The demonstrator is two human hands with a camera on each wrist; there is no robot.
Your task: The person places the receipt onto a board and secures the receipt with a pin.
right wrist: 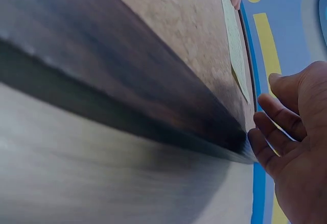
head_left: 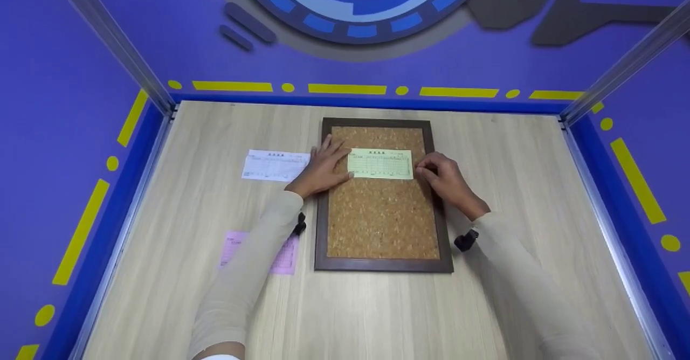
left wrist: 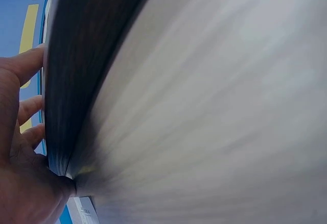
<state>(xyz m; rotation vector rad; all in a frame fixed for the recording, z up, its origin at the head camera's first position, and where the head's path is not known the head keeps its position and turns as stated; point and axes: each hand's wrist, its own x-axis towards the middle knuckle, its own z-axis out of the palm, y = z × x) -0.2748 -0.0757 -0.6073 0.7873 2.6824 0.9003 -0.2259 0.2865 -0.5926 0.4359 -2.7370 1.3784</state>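
A yellow-green printed slip (head_left: 380,164) lies across the upper part of a cork board (head_left: 383,220) with a dark wooden frame. My left hand (head_left: 324,167) rests at the board's left side, fingers spread, thumb and fingertips touching the slip's left edge. By the slip's right edge is my right hand (head_left: 443,175), over the right frame bar. In the right wrist view its fingers (right wrist: 278,114) are loosely bent, with nothing seen between them; the slip (right wrist: 236,55) is apart from them. The left wrist view shows the left hand (left wrist: 25,183) against the dark frame (left wrist: 84,45).
A white printed slip (head_left: 275,165) lies left of the board, partly behind the left hand. Nearer, a pink slip (head_left: 285,255) is partly covered by the left forearm. Blue-purple panels (head_left: 48,133) wall in the pale wooden table (head_left: 377,317) at the back and sides.
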